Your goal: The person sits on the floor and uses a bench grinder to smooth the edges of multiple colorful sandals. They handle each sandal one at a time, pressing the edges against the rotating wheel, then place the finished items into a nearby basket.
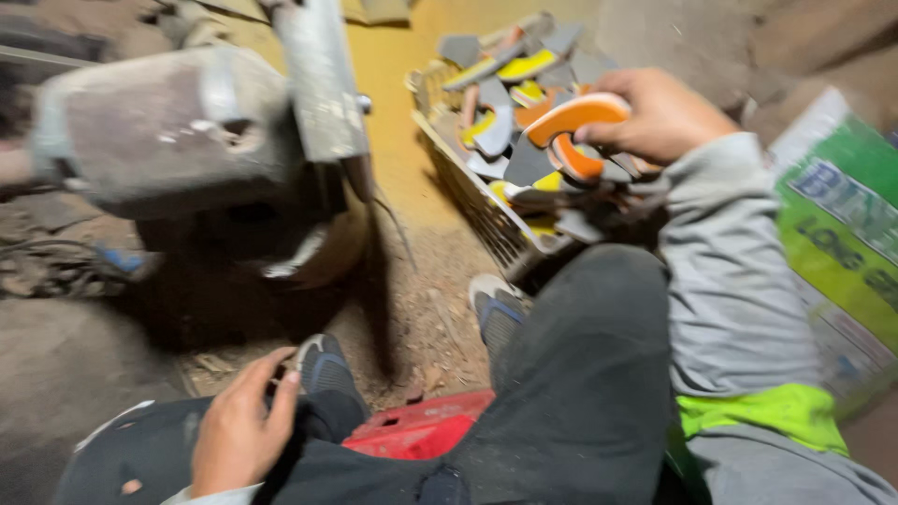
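My right hand (659, 117) reaches over a wire basket (486, 220) and grips a curved orange and white piece (571, 117) above the pile. The basket is full of several grey, yellow and orange curved pieces (500, 131). My left hand (241, 430) rests on my left knee with its fingers loosely apart and nothing in it. A grey motor-driven machine (178, 131) with an upright metal guard (323, 84) stands in front of me at the left. The picture is blurred by motion.
I sit on a red seat (421, 425) with my shoes (496, 309) on a dusty floor covered in shavings. A green and white sack (842, 234) lies at the right. Cables (56, 266) trail at the left of the machine.
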Tool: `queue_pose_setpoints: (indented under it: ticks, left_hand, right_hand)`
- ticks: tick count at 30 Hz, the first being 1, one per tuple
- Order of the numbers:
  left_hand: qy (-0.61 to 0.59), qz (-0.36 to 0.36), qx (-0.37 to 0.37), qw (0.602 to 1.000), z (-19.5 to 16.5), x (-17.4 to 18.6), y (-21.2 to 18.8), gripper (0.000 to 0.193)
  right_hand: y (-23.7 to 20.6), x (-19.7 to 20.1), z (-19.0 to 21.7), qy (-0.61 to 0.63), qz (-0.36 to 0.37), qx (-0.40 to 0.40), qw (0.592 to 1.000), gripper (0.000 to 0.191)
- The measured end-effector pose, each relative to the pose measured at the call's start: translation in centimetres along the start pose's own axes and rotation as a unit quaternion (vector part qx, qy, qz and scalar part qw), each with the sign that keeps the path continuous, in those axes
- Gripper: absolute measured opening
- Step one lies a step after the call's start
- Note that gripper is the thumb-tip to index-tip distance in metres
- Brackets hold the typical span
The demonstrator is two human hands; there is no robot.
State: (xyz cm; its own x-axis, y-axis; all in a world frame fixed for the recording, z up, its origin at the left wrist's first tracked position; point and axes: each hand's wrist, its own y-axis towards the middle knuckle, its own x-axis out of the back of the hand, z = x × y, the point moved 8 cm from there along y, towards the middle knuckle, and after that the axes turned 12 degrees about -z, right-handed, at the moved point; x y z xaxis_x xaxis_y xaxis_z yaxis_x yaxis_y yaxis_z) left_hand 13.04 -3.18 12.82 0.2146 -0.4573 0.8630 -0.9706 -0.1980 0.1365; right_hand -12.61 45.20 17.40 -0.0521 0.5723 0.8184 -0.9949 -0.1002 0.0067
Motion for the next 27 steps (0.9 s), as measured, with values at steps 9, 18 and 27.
queue_pose_setpoints:
  ticks: [9, 18, 27]
  left_hand:
    - [0.067, 0.082, 0.097, 0.990, 2.5, -2.7, -0.3, 0.044]
    - [0.005, 0.027, 0.012, 1.000, 3.2, -2.6, -0.7, 0.041]
    - [0.161, 0.106, 0.049, 0.980, 6.9, -6.1, -1.0, 0.046]
  right_hand:
    - [-17.0, 5.8, -14.0, 0.061, 0.014, -0.170, 0.984, 0.039]
    - [-24.8, -13.1, -26.1, -0.116, -0.052, -0.331, 0.935, 0.061]
    - [-24.9, -21.5, -23.4, 0.185, 0.141, -0.423, 0.876, 0.046]
